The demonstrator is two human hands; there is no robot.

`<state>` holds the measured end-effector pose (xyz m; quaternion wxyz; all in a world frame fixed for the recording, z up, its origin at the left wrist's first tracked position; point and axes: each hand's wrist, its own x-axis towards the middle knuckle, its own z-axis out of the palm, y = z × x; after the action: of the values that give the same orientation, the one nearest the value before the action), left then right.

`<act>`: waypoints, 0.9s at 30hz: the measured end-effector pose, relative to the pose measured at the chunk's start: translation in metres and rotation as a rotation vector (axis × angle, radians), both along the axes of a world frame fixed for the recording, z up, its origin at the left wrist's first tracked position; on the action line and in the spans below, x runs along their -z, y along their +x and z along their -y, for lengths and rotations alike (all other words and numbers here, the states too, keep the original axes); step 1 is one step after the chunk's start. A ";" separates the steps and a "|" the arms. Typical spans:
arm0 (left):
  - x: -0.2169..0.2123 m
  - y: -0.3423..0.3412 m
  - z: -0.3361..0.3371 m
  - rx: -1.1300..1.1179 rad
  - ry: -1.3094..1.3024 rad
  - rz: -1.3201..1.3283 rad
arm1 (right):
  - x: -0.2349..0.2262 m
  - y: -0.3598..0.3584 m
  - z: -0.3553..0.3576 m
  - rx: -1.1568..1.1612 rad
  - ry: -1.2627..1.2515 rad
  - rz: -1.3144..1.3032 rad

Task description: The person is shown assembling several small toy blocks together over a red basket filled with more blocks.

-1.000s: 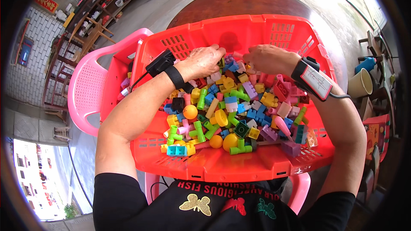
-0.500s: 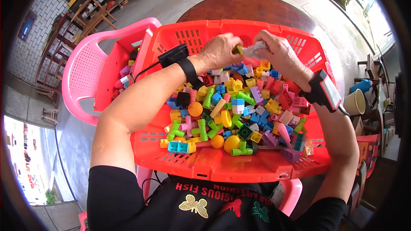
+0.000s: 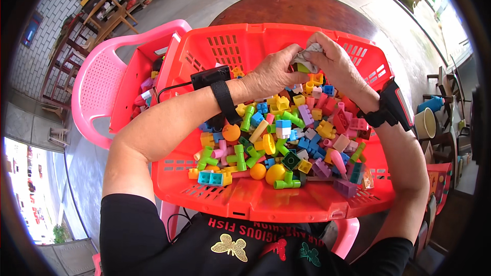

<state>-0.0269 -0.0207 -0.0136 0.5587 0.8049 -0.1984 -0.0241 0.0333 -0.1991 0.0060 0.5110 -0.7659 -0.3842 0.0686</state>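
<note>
Above the far side of a red plastic basket point(image 3: 245, 209), my hands meet. My left hand point(image 3: 273, 75) pinches a small yellow-green toy piece point(image 3: 302, 67), most of it hidden by fingers and cloth. A crumpled greyish-white cloth point(image 3: 311, 51) is bunched in my right hand point(image 3: 335, 61), pressed against that piece. Beneath them the basket holds a heap of colourful building blocks point(image 3: 284, 128), with green pipe-shaped pieces point(image 3: 240, 157) and orange balls point(image 3: 231, 132) among them.
A pink plastic chair point(image 3: 97, 89) stands at the left, bearing a second red basket point(image 3: 134, 92) with more toy pieces. Beyond the main basket is a round brown table point(image 3: 291, 7). A cream bucket point(image 3: 425, 123) sits at the right. Black devices are strapped to both wrists.
My left hand has moved right, bringing the yellow-green piece against the cloth. The cloth now wraps partly around it. My right hand stays at about the same place.
</note>
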 end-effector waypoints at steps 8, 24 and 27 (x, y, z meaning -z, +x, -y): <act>-0.010 0.001 -0.003 -0.087 0.020 -0.113 | 0.005 -0.006 0.000 -0.005 -0.094 0.072; -0.014 -0.007 -0.001 0.023 -0.223 -0.297 | 0.008 -0.006 0.000 0.007 0.017 -0.048; -0.016 -0.005 -0.003 0.008 -0.227 -0.392 | 0.012 -0.009 -0.001 0.015 -0.051 0.100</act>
<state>-0.0323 -0.0174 0.0025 0.6735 0.7159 -0.0908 -0.1598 0.0241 -0.1982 -0.0063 0.4719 -0.7840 -0.4017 0.0361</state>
